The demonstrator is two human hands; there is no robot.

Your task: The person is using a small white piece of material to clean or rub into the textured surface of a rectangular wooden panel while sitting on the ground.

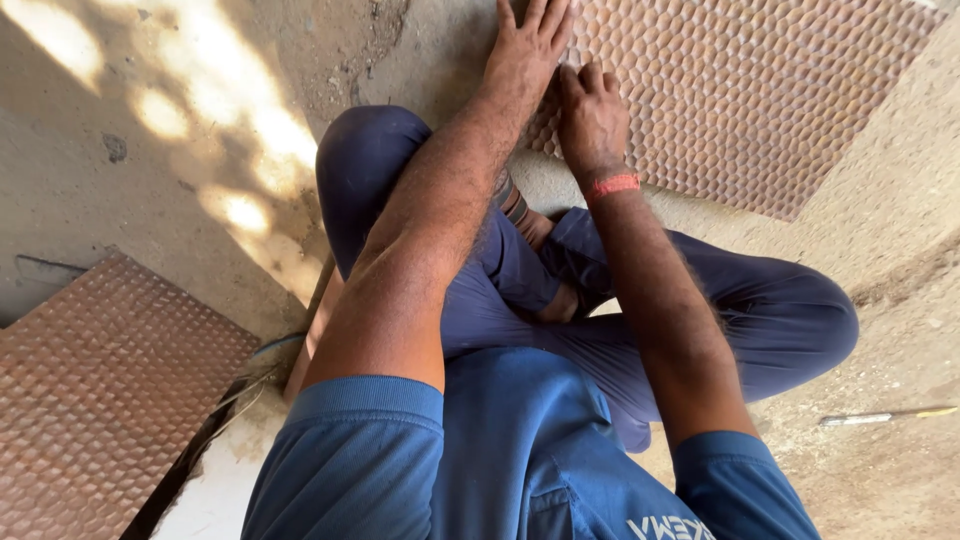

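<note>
Left hand (525, 55): flat, palm down, fingers spread and straight, resting on the near left part of the far tile (740, 90); grip apart, clamped on nothing.
Right hand (592, 115): just right of the left hand and a little nearer, fingers curled in and pressed to the tile's near edge; whether the grip pinches the edge or only pushes on it, cannot tell.
Far tile: brown, covered in small raised honeycomb bumps, lying flat on the floor (150, 150) at far right, turned at an angle so one corner points near right.
Wrist band (612, 185): red, on the right wrist.
Posture: person squats, knees in dark blue trousers (780, 320) spread left and right, arms reaching forward between them; blue short sleeves (370, 440) at the near edge.
Foot: a sandal strap (512, 200) shows between the forearms, just near the tile's edge.
Second tile (90, 390): same brown bumpy pattern, near left, well apart from both hands, untouched.
Floor: bare grey concrete, dusty, with sun patches at far left.
Pencil-like tool (885, 415): thin, lying on the floor at near right, well apart from the hands.
</note>
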